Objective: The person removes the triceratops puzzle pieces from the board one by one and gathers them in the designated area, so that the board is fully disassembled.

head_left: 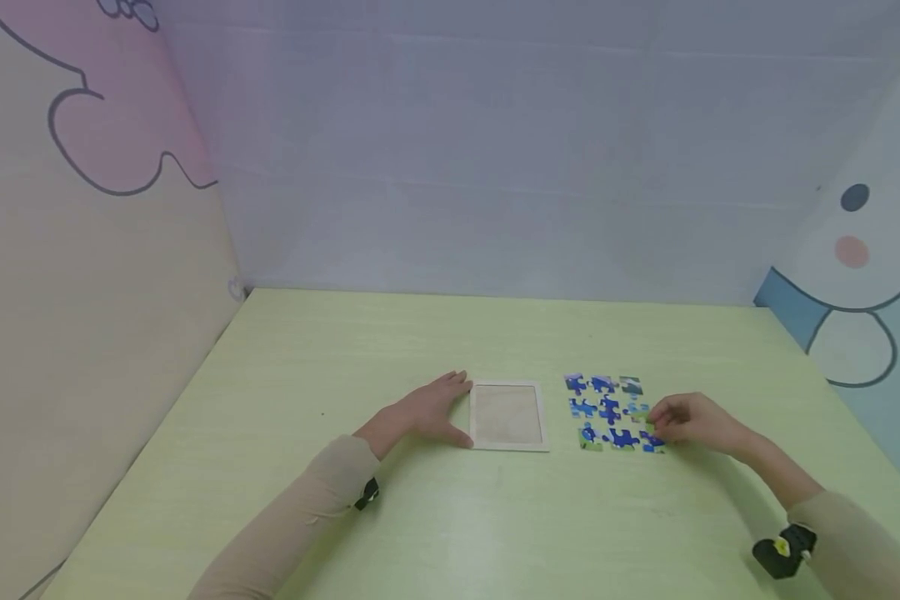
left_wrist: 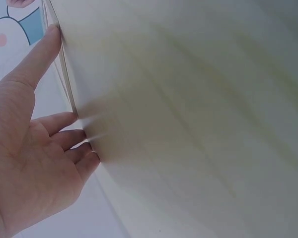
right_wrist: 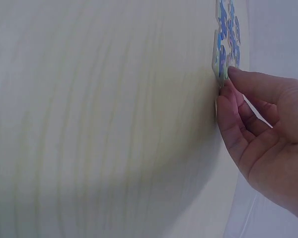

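Note:
My left hand (head_left: pixel 437 408) rests at the left side of a square white puzzle frame (head_left: pixel 544 417), thumb and fingers spread along its edge. In the left wrist view the fingertips of my left hand (left_wrist: pixel 44 144) meet the frame's thin edge near the tabletop. To the right of the frame lie several blue and green jigsaw puzzle pieces (head_left: pixel 610 410) in three loose rows. My right hand (head_left: pixel 690 418) is at their right side, fingers curled, and pinches a right-hand puzzle piece (head_left: pixel 637 408). The thumb of my right hand (right_wrist: pixel 268 119) overlaps the pieces' edge in the right wrist view.
The pale yellow-green table (head_left: pixel 390 333) spreads around the frame and pieces. A light curtain (head_left: pixel 495 150) hangs behind its far edge, and printed cartoon panels flank both sides. Both wrists wear small black devices, the right one (head_left: pixel 783 550) standing out below the sleeve.

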### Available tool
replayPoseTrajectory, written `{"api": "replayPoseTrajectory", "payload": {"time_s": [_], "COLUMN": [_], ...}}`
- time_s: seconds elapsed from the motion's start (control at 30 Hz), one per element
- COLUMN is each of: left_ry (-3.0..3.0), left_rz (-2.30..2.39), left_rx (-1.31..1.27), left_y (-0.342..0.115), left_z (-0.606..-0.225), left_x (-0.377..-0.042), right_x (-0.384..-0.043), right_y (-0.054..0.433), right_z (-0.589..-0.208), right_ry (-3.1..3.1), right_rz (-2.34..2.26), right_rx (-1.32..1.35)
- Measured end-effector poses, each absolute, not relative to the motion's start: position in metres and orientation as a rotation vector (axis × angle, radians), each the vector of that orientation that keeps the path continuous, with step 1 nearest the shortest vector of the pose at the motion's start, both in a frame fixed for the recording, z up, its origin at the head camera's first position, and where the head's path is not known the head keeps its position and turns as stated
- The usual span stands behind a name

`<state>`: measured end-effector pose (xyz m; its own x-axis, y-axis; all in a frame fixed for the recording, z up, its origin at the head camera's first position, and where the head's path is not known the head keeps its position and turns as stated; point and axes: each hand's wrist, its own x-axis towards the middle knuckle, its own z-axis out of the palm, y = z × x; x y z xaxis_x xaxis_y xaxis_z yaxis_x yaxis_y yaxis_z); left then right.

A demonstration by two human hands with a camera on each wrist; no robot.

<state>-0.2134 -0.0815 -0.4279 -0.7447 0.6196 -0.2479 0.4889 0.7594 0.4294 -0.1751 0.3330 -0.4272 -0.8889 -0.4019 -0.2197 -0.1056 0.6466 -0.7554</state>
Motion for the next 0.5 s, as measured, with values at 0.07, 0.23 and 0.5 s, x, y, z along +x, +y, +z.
{"api": "replayPoseTrajectory", "payload": {"time_s": [0.07,0.23,0.5], "left_ry": [2.580,2.577,2.577], "left_rz": [0.478,0.488,0.484], "left_rx": [0.847,0.835,0.822], "left_y": [-0.0815,-0.0807,-0.0803], "left_z": [-0.4279,-0.4292,-0.4305], "left_x": [-0.2138,-0.2141,-0.2153], "right_x": [-0.1758,-0.1762,-0.1764], "right_y": [0.3336,0.3335,0.3264], "right_z": [-0.4275,-0.4271,-0.4200], "right_ry": [2.503,2.504,2.534], "right_rz": [-1.102,-1.088,-1.080], "right_rx": [-0.393,-0.382,-0.406]}}
